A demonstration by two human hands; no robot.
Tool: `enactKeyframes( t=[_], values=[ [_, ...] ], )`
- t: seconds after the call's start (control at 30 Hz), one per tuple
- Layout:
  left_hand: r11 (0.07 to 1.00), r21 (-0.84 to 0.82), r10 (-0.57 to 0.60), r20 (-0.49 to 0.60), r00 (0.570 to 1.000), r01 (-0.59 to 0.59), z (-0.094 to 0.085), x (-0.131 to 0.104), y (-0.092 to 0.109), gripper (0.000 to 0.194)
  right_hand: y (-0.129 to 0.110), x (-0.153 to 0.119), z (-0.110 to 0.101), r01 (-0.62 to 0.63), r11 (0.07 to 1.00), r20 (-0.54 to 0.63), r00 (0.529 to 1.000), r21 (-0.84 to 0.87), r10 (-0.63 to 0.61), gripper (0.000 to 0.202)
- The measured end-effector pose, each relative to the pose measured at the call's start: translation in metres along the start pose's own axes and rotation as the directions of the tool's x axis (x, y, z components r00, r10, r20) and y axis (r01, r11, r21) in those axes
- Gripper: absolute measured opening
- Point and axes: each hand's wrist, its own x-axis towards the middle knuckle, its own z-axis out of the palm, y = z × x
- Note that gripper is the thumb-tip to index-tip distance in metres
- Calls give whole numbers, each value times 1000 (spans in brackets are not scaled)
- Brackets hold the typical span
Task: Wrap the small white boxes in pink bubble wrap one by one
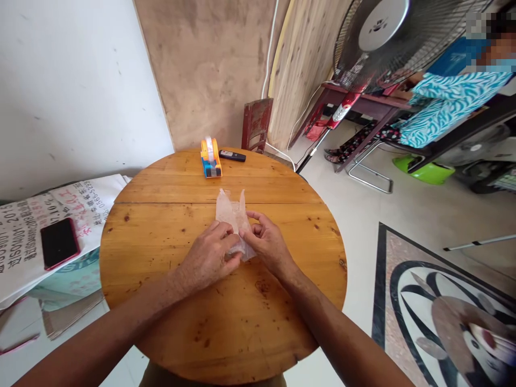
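A piece of translucent bubble wrap (230,209) lies near the middle of the round wooden table (161,231), its far corners sticking up. My left hand (213,250) is closed on the near part of the wrap, fingers curled over a rolled or folded bit. From the other side, my right hand (268,242) pinches the wrap's right edge between thumb and fingers. Whether something is wrapped inside I cannot tell. Beyond the wrap stands an orange and blue tape dispenser (210,158) with a roll of clear tape, beside a black remote-like device (233,155).
A phone (60,243) with a red edge lies on a printed white sack (24,231) at left. A red wooden chair (257,124) stands behind the table. A large fan (382,32) is at upper right, near a seated person (447,102) in a patterned top.
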Motion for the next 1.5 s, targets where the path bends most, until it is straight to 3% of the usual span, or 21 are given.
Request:
enactKeyframes(
  t=[0.17,0.33,0.5,0.6,0.73,0.93,1.0,1.07,1.13,1.3,1.37,1.5],
  values=[
    [998,-68,-3,-38,999,0,4,-2,-1,17,-4,-4,-2,70,976,-10,997,-208,-74,54],
    [988,-122,-97,-29,995,93,4,-3,0,15,-11,-22,-5,177,939,88,984,-294,-158,47],
    [946,-230,-227,29,973,228,-3,-1,1,24,-1,-37,5,390,762,167,919,-517,-358,61],
    [873,-358,-338,43,940,331,-3,-1,-2,22,6,-40,12,445,640,182,882,-627,-435,64],
    [860,-388,-345,38,938,332,2,-1,-3,7,4,-39,10,476,640,202,867,-603,-455,67],
    [916,-254,-313,33,949,311,6,0,0,5,-12,-29,-11,417,822,316,898,-388,-306,71],
    [936,-193,-296,15,955,294,4,2,0,7,-19,-20,-17,350,858,276,926,-377,-256,57],
    [948,-139,-286,21,958,286,2,5,-1,9,-29,-7,-21,271,856,159,962,-440,-222,31],
    [950,-121,-284,44,958,287,2,7,-3,10,-38,10,-22,208,801,54,975,-562,-216,11],
    [935,-195,-292,46,955,295,7,7,-8,14,-48,52,-8,96,552,23,990,-828,-138,32],
    [930,-217,-292,53,955,296,9,5,-9,15,-45,60,-3,84,478,35,993,-874,-110,31],
    [919,-260,-285,83,955,296,9,6,-10,16,-36,64,-5,92,459,45,993,-884,-113,20]
  ],
)
